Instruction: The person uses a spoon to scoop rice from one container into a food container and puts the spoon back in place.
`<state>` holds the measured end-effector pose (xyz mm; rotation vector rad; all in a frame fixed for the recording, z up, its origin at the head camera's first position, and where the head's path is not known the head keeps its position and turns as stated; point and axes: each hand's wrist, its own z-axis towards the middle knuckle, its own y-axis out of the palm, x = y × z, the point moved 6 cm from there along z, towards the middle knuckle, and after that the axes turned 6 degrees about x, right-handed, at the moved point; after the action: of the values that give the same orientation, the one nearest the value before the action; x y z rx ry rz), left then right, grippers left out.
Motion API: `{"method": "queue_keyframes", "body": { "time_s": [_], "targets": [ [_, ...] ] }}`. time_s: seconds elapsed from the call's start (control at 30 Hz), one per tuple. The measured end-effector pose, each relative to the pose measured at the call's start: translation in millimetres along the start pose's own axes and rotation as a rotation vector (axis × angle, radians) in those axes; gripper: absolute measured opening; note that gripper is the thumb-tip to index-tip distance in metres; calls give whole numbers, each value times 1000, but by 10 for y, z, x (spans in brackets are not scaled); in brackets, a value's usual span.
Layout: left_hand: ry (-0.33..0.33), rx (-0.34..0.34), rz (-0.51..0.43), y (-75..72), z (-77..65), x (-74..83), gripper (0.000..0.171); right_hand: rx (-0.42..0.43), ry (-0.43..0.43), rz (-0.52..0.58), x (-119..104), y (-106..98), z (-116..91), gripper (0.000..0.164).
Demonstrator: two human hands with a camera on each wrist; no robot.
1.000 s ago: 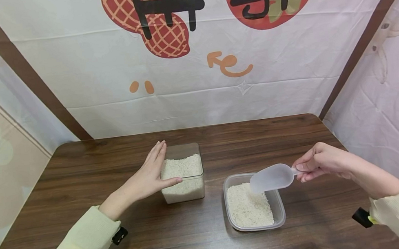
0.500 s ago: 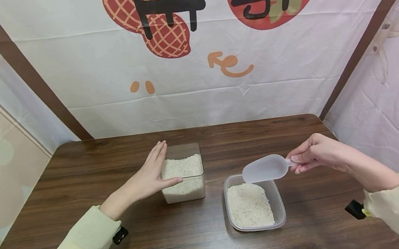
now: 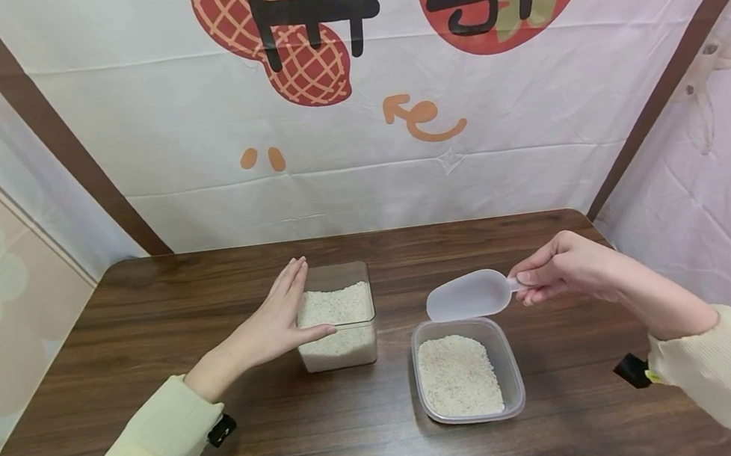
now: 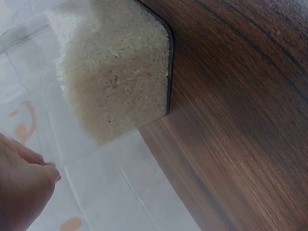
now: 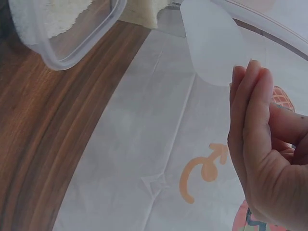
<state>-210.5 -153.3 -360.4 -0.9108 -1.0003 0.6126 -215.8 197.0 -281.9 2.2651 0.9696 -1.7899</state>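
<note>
My right hand (image 3: 563,269) pinches the short handle of a translucent white scoop (image 3: 468,296). In the right wrist view the scoop (image 5: 211,43) is held in the fingertips and no grain shows in it. It hovers above the far rim of a shallow clear plastic tub (image 3: 512,373) with white rice (image 3: 460,379) in it. My left hand (image 3: 268,322) rests, fingers straight and thumb spread, against the left side and front rim of a taller clear square container (image 3: 336,270). Rice (image 4: 115,72) fills much of that container in the left wrist view.
Both containers stand on a dark wood-grain table (image 3: 282,448). Behind it hangs a white printed cloth (image 3: 362,198) with red and orange drawings. Black straps sit at both sleeve cuffs.
The scoop in my right hand has risen and moved left and away from me, from over the tub's rice to its far rim. The falling grain has stopped. My left hand stays put.
</note>
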Motion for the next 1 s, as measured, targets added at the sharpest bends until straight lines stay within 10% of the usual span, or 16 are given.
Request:
{"method": "queue_keyframes", "body": {
  "time_s": [1.0],
  "targets": [
    [6, 0, -1, 4, 3, -2, 110, 78, -89, -1, -361, 293, 270, 34]
  ]
}}
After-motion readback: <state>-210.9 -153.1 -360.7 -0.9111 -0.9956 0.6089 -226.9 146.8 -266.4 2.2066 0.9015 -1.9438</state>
